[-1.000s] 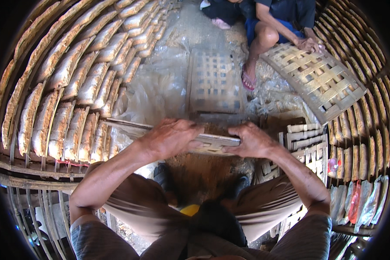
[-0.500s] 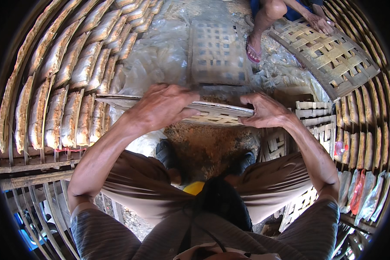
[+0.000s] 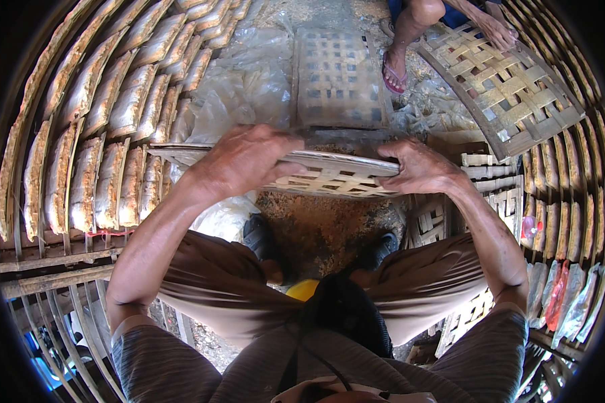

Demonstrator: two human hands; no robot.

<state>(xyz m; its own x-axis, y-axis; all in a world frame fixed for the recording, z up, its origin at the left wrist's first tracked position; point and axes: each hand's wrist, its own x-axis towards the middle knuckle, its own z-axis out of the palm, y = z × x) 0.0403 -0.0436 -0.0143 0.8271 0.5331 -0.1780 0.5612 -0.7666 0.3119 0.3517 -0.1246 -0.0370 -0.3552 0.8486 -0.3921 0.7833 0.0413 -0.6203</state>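
In front of my knees I hold a woven bamboo panel (image 3: 329, 180), seen nearly edge-on with its lattice face tipped toward me. My left hand (image 3: 245, 161) is closed over its upper edge, left of the middle. At the right end my right hand (image 3: 420, 166) grips the panel's edge, thumb inward. The panel's left end reaches past my left wrist, and its far face is hidden. Beyond it, another bamboo lattice panel (image 3: 339, 80) lies under clear plastic sheeting (image 3: 242, 80).
Racks of tilted slabs (image 3: 87, 174) line my left side; more slabs (image 3: 558, 228) stand at right. A co-worker's hand (image 3: 497, 33) rests on a woven panel (image 3: 507, 87) at the far right. Lattice panels (image 3: 494, 178) stand beside my right forearm. Brown crumbs cover the floor (image 3: 323, 232) between my feet.
My right hand has shifted slightly right. The panel in my hands has tilted, showing more of its woven face. The co-worker's panel has moved slightly toward me.
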